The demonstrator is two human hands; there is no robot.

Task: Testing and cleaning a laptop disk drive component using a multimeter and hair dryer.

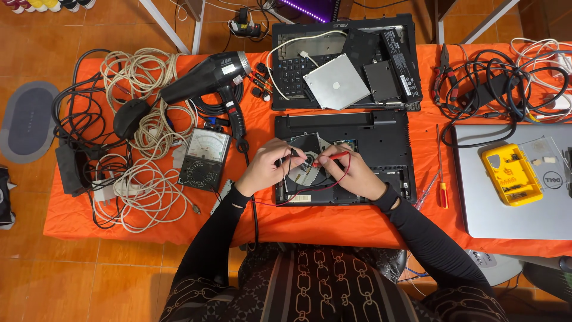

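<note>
Overhead view: left hand (265,169) pinches a black probe (296,154), right hand (351,173) grips a red probe (332,157), both tips on an opened laptop base (381,146). A slip could bridge 2 contacts.

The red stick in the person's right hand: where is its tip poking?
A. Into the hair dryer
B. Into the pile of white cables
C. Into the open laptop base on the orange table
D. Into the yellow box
C: the right hand holds the red probe with its tip down in the opened black laptop base, next to the left hand, far from the dryer, box and cables.
</note>
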